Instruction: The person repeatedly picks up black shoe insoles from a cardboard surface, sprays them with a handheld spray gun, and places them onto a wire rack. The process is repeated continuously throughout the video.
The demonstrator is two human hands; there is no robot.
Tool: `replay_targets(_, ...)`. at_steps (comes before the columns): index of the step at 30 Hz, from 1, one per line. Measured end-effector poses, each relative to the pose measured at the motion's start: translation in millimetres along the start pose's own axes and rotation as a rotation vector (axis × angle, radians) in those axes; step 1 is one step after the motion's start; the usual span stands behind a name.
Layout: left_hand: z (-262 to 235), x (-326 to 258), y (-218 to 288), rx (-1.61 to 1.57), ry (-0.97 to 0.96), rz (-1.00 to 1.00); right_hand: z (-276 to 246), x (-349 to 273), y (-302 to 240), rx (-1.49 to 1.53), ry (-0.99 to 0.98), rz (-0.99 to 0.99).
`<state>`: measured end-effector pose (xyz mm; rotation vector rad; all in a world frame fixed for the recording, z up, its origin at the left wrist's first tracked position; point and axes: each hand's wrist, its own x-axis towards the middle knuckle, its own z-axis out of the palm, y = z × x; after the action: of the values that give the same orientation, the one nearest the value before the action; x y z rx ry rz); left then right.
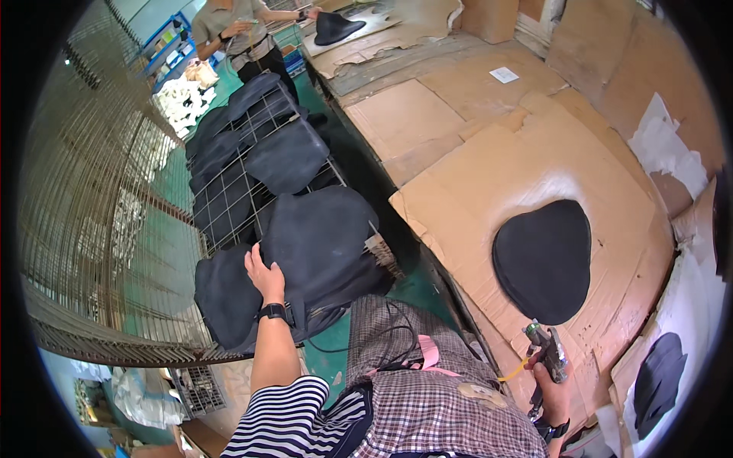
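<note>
My left hand (264, 275) rests flat on a black foam pad (317, 244) at the near end of a wire rack (229, 195), fingers spread over its edge. My right hand (551, 382) is closed around a spray gun (547, 347) with a yellow hose, held low over the cardboard-covered workbench (489, 160). Just beyond the gun's nozzle lies a rounded black pad (544, 259) on the cardboard, untouched. Several more black pads (286, 156) lie spread along the rack.
A large wire fan guard (92, 191) fills the left side. Another person (237, 30) stands at the far end beside a black pad (336, 29) on the bench. A dark piece (658, 382) lies at the right, near white sheets (672, 145).
</note>
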<state>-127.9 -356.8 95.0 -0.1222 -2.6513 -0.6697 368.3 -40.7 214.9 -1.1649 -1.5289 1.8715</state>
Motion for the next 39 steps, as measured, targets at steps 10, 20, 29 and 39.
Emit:
replay_targets(10, 4.5, 7.6, 39.4, 0.12, -0.101, -0.266, -30.3, -39.4, -13.5, -0.029, 0.177, -0.027)
replay_targets(20, 70.4, 13.2, 139.2, -0.572, -0.059, 0.114, -56.3, -113.2, -31.5, 0.053, 0.414, -0.075)
replay_targets(29, 103.6, -92.0, 266.5, -0.845, -0.574, 0.323, -30.8, -157.1, -39.7, -0.061, 0.741, -0.132)
replay_targets(39, 109.3, -129.9, 289.3, -0.749, -0.734, 0.45, 17.6, -138.2, -44.2, 0.018, 0.469, -0.096)
